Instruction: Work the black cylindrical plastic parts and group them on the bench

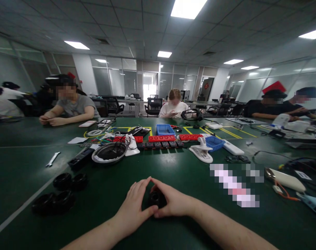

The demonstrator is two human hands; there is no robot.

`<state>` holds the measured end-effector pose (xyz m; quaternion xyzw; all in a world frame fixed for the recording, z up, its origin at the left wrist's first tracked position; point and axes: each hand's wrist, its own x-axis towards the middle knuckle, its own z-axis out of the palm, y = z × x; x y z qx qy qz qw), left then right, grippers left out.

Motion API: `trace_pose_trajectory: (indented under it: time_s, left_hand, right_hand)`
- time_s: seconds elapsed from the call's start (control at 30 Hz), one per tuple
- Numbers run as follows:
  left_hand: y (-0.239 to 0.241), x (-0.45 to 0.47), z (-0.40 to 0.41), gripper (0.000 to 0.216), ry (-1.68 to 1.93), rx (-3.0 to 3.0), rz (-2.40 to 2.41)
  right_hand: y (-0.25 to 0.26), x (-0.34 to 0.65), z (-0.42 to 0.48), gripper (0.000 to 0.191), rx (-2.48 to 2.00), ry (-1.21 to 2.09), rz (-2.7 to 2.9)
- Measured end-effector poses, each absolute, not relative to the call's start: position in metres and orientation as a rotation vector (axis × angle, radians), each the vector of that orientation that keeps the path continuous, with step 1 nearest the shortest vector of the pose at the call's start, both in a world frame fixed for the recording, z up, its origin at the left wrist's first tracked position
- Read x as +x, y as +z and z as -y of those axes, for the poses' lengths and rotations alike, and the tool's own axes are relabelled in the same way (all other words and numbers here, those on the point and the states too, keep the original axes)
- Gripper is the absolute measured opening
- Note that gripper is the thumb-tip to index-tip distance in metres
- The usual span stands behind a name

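Observation:
My left hand and my right hand meet over the near middle of the green table, fingertips together at the top and thumbs together below. Inside the loop they form is a small black ring-shaped piece with a hole in its middle. The right fingers lie against its side, while the left thumb crosses in front of its lower edge. Its underside and right part are hidden by the hands. To the left lie several larger shiny black rings, grouped in pairs on the table.
Beyond my hands are a steel bowl, red socket strips, a white clip stand and blue trays. A wrench lies left; a cream device and cables lie right. Several people sit around the room.

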<state>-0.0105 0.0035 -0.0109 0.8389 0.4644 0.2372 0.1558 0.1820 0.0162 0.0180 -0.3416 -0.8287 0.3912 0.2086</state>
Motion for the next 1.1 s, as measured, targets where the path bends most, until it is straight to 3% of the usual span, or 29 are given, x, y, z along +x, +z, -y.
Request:
trace_pose_trajectory:
  time_s: [0.13, 0.23, 0.6, 0.83, 1.0, 1.1]
  left_hand:
    - [0.002, -0.010, 0.000, 0.067, 0.749, 2.312, -1.258]
    - [0.010, -0.008, 0.002, 0.043, 0.758, 2.319, -1.159]
    - [0.011, -0.005, 0.007, 0.036, 0.738, 2.288, -1.084]
    - [0.009, -0.001, 0.010, 0.029, 0.760, 2.125, -1.326]
    - [0.015, -0.012, 0.001, 0.037, 0.708, 2.250, -1.028]
    - [0.017, -0.015, -0.003, 0.040, 0.727, 2.276, -0.963]
  right_hand:
    - [0.017, 0.182, -0.021, 0.040, -1.103, 0.862, 2.446]
    - [0.012, 0.182, -0.025, 0.026, -1.084, 0.833, 2.498]
    - [0.014, 0.178, -0.012, 0.021, -1.309, 0.683, 2.498]
    - [0.016, 0.168, -0.004, 0.029, -1.477, 0.231, 2.516]
    - [0.021, 0.180, -0.012, 0.047, -1.221, 0.915, 2.387]
    - [0.019, 0.186, -0.018, 0.040, -1.154, 1.128, 2.358]
